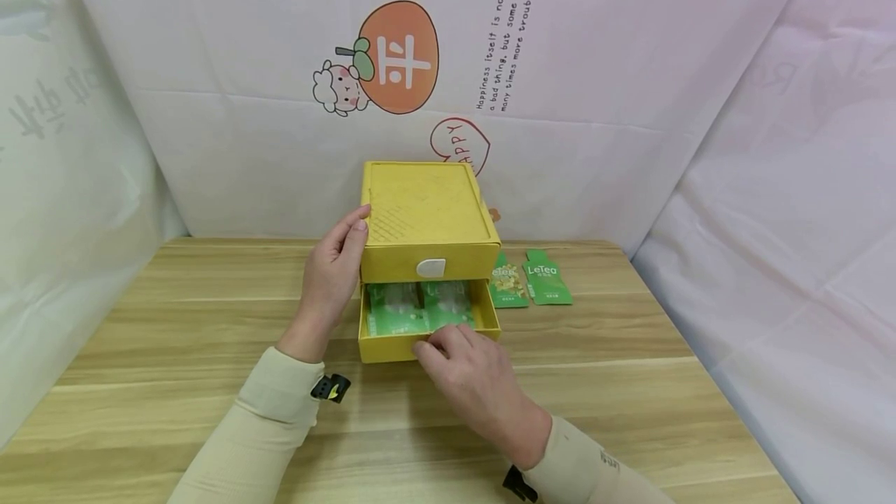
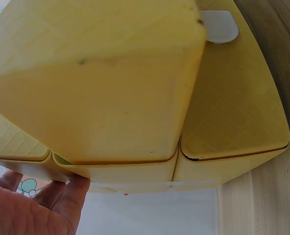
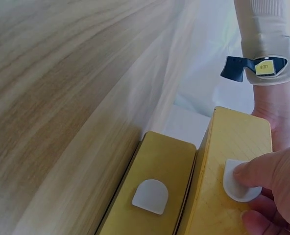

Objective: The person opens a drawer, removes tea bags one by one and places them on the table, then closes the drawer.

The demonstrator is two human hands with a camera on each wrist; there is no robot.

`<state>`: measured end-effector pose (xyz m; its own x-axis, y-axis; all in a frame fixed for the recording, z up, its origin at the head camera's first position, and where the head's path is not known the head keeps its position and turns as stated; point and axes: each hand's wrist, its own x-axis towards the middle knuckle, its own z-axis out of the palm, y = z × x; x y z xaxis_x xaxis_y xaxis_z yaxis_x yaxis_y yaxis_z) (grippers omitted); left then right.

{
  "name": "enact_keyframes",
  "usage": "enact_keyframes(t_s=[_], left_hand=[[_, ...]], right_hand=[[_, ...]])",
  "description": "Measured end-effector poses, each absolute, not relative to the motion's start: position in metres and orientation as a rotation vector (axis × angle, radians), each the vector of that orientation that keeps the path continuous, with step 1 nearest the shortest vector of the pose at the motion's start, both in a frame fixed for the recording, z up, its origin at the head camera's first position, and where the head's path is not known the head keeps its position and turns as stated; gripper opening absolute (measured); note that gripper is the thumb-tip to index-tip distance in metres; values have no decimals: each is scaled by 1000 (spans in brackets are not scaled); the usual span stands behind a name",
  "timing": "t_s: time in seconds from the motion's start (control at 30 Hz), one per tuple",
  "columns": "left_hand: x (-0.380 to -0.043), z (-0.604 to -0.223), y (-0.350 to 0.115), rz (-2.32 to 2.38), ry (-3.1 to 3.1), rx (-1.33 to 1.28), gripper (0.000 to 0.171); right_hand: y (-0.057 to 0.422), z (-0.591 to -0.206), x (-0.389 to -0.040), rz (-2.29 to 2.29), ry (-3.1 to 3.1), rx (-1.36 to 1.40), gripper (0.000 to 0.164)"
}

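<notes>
A yellow storage box (image 1: 430,204) stands on the table, its middle drawer (image 1: 388,349) pulled out toward me. Inside that drawer lie green packets (image 1: 397,319). My left hand (image 1: 336,263) lies along the box's left side, thumb and fingertips close to the top edge. On the drawer's front, my right hand (image 1: 476,379) pinches a white tab handle (image 3: 230,181), thumb over it and fingers curled. The left wrist view shows the pulled-out drawer (image 2: 120,110) jutting between the upper and lower drawers. Below it, the bottom drawer (image 3: 159,154) is in, with its own white tab (image 3: 151,197).
Two green LeTea packets (image 1: 548,280) lie on the wooden table (image 1: 609,379), right of the box. White printed cloth (image 1: 266,99) hangs behind the table and along both sides.
</notes>
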<state>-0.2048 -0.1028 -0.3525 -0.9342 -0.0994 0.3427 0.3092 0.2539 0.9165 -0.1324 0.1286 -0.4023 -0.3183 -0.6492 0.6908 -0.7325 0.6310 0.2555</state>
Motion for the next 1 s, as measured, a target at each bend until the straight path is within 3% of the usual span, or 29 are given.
enact_keyframes(t_s=[0.4, 1.0], left_hand=[[-205, -353, -103, -1724, -2202, -193, 51], [-207, -354, -103, -1724, -2190, -196, 49]], right_hand=[[130, -403, -127, 144, -2024, 1085, 34], [131, -403, -116, 131, -2053, 1101, 38]])
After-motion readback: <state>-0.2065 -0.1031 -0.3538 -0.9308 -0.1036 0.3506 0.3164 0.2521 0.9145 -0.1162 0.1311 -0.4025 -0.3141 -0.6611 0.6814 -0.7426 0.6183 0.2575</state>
